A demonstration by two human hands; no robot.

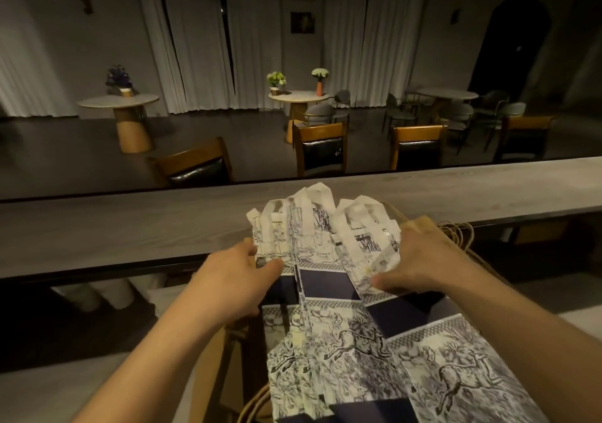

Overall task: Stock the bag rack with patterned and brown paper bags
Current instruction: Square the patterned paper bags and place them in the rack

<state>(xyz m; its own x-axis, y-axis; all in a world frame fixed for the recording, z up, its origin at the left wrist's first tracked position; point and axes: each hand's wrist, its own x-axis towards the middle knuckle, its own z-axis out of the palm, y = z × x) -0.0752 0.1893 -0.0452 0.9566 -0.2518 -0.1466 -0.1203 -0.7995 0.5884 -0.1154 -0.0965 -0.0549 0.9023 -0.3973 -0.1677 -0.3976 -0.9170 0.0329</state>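
Head camera, wide-angle, looks forward-down over counter [130,227], close above hands; room beyond.

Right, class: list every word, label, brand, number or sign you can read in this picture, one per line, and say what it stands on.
None can be read.
patterned paper bags: only drawn animals, foliage and dark bands, no lettering visible.
brown paper bags: the part in view is plain.
wall pictures: too dark and small to tell whether they bear text.
counter: no label or sign.

Grey counter [130,227], round tables [119,100], wooden chairs [321,147]
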